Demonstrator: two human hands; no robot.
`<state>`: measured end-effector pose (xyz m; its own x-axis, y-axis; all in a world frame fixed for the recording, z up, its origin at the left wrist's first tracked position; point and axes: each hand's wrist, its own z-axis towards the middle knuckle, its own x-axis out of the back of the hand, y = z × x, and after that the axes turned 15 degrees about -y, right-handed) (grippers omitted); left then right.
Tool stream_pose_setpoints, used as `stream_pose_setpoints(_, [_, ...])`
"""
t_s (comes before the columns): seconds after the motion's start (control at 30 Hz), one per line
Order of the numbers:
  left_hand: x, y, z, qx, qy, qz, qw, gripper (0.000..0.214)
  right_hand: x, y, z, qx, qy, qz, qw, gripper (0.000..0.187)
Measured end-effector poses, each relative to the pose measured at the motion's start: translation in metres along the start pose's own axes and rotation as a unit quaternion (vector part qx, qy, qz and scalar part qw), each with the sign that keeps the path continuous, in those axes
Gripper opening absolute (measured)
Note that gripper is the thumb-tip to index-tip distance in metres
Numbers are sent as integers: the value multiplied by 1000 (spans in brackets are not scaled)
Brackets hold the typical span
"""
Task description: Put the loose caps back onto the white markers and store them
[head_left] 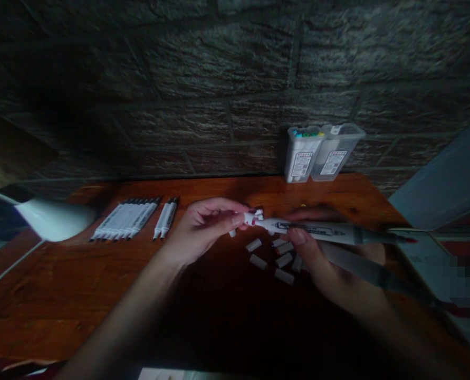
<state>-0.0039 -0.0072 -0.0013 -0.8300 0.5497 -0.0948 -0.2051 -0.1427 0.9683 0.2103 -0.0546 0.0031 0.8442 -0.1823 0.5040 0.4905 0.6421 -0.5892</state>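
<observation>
My left hand (203, 227) pinches a small white marker cap (249, 218) with a dark red mark, between thumb and fingertips. Right at that cap is the left end of a white marker (314, 230) with dark print; whether they touch I cannot tell. My right hand (325, 253) is closed around this marker, whose reddish end points right. A greyer, blurred marker shape (353, 264) lies below it at the same hand; whether it is a second marker or a smear is unclear. Several loose white caps (284, 277) lie on the table beneath my hands.
On the brown wooden table (60, 295), a row of several markers (126, 219) and a separate pair (165, 219) lie at left, beside a white lamp (53, 216). Two clear plastic boxes (304, 158) stand against the stone wall (179, 95). A pale flat device (424, 258) is at right.
</observation>
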Motion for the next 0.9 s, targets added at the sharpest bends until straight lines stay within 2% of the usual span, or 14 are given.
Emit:
stream_pose_setpoints(0.1, [1,0,0,4,3,10,1000,14,0,0,-1,-6,6,0,1000,13])
stream_pose_setpoints(0.27, [2,0,-1,12,-1,38,999,18,-1,3,-3,-9,50,1,999,12])
stream_pose_setpoints(0.53, [2,-2,-1,24,-12,18,999,18,-2,0,0,-3,12,11,1000,15])
stream_pose_setpoints(0.7, [0,-5,0,21,-21,-10,1000,15,-6,2,2,34,-13,12,999,9])
stream_pose_setpoints(0.8, [-1,-5,0,29,-23,-15,999,15,-6,5,3,38,17,-39,998,2])
stream_pose_setpoints(0.9, [-1,1,-1,6,11,-37,999,16,-2,7,3,28,54,-91,994,7])
